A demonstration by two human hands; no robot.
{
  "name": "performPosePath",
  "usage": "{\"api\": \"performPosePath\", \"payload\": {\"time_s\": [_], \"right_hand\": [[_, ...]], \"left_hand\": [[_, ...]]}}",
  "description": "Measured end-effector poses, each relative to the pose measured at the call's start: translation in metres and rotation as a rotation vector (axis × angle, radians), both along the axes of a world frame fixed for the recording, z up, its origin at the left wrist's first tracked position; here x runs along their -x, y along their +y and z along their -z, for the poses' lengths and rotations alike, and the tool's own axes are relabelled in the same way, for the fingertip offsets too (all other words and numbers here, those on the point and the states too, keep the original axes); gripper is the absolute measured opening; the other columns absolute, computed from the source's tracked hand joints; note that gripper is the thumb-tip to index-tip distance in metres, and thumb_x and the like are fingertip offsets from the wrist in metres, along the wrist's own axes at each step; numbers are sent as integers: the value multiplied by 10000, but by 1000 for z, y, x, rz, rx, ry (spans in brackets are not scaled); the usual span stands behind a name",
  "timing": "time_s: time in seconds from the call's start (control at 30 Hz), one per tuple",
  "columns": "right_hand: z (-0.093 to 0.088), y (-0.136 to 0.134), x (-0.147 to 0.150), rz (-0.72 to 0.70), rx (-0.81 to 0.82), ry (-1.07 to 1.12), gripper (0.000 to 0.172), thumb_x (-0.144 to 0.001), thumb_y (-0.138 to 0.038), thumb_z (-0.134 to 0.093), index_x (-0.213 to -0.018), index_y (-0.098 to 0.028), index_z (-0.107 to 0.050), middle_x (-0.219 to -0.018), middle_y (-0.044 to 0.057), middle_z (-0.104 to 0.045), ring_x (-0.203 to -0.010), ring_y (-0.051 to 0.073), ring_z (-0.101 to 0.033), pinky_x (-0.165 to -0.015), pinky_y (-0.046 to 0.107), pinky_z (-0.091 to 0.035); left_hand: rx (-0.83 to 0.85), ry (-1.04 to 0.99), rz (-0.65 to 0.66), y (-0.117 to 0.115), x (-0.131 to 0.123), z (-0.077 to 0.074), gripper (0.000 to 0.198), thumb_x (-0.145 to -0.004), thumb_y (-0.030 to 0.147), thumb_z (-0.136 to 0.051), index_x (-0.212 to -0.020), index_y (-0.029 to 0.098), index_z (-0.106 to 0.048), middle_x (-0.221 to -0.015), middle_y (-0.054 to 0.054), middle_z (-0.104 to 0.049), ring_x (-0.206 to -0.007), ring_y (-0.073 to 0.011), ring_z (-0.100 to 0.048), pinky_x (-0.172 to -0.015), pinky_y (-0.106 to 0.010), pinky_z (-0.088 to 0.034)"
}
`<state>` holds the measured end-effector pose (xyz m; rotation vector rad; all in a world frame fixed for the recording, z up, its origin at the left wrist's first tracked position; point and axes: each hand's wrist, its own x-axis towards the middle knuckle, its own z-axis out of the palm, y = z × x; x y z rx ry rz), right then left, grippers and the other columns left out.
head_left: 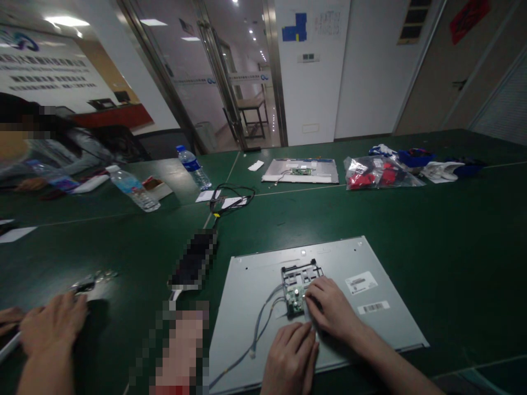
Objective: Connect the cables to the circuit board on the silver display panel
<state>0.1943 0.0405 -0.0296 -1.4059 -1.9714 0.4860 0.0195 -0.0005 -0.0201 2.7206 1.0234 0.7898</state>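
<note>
In the head view, a clear plastic bag (405,176) lay on the far side of the dark green table (465,230) from you, with bright red items (362,180) showing through it. Behind it to the right stood a shallow blue plastic tray (415,160) with dark things in it, too small to make out. Over to the left, a clear bottle with a blue cap and blue label (193,167) and a clear bottle with a white cap (134,189) both lay at a slant in the view, near a small open pale box (160,192) whose contents you could not tell.

The wide light-grey metal panel (354,334) lay flat right in front of you, two white printed labels (361,282) on its right part. A black open frame (298,267) sat around its middle, with a green circuit board (295,300) at the frame's near end; thin grey cables (258,323) curved from the board toward the panel's near left corner.

Your right hand (331,307) was at the board's right edge, fingertips close together — whether they gripped anything, you could not tell. Your left hand (290,356) was over the panel just nearer you, fingers together and curled — what lay under them was hidden.
</note>
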Motion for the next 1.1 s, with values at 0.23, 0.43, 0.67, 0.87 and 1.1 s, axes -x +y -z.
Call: {"api": "performPosePath", "payload": {"time_s": [0.23,0.43,0.67,0.87,1.1], "right_hand": [[-3,-1,0,3,-4,30,130,-883,-104,-524,-897,-201,-610,-917,45,-619,-901,199,-531,-812,334,-406],[-3,0,1,20,4,82,169,-864,-90,-525,-970,-205,-590,-948,48,-631,-913,209,-536,-824,340,-407],[0,0,0,-21,3,55,176,-831,-52,-523,-910,-205,-563,-937,41,-616,-911,200,-525,-804,316,-394],[-1,1,-1,-33,8,30,143,-863,-76,-534,-899,-206,-579,-942,36,-621,-918,196,-523,-808,314,-382],[-1,1,-1,-19,-1,20,129,-874,-96,-551,-911,-209,-602,-943,34,-627,-914,196,-531,-814,322,-383]], "left_hand": [[-6,-2,8,0,1,0,269,-877,84,-500,-1081,181,-645,-1041,-90,-695,-932,-227,-644,-802,-374,-577],[6,-4,19,1,1,1,269,-878,88,-503,-1091,177,-642,-1051,-92,-691,-932,-227,-638,-800,-374,-573],[-5,0,23,3,2,-1,262,-883,88,-492,-1081,168,-643,-1032,-95,-694,-920,-218,-642,-796,-360,-571],[-22,-19,12,3,1,4,260,-883,92,-493,-1072,178,-649,-1036,-81,-692,-926,-216,-636,-795,-359,-572],[-20,-22,18,3,1,2,264,-890,96,-485,-1082,178,-646,-1035,-82,-692,-915,-217,-637,-788,-361,-571]]}}
